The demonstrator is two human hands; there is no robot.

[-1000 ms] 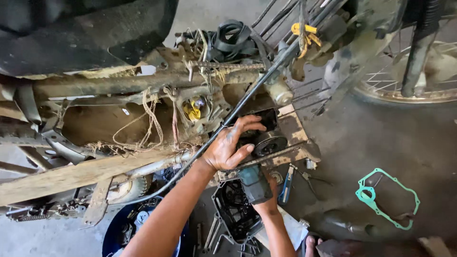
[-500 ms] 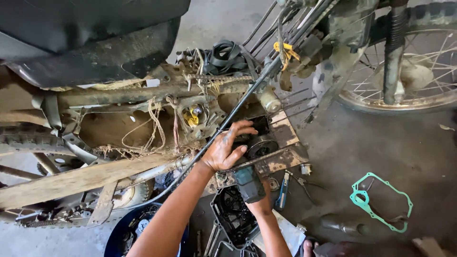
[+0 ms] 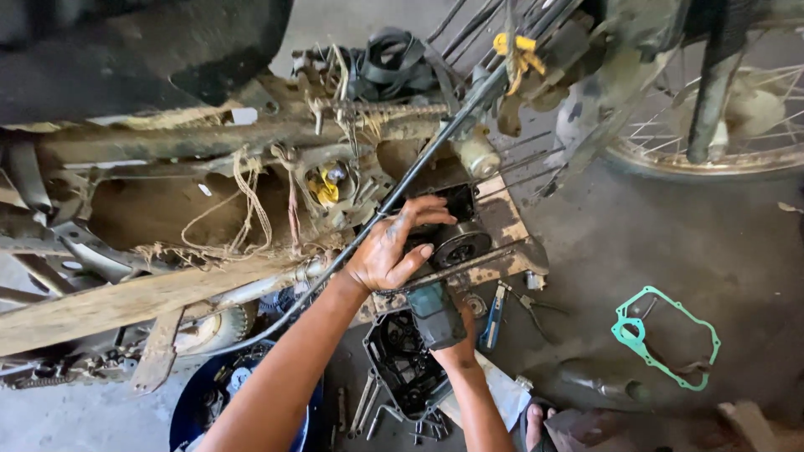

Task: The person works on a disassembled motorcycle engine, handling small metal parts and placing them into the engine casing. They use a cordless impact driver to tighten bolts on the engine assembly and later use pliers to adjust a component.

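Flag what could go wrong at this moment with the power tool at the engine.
1. The left hand rests on the engine part right beside the power tool that the right hand grips; a slip could catch the fingers.
2. The black cable runs close over the left hand and might snag.
3. Loose pliers and the green gasket lie on the floor near a bare foot, a possible trip hazard.

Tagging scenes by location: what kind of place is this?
Likely a motorcycle repair workshop: a stripped motorcycle frame over a concrete floor, a spoked wheel, and a loose green gasket.
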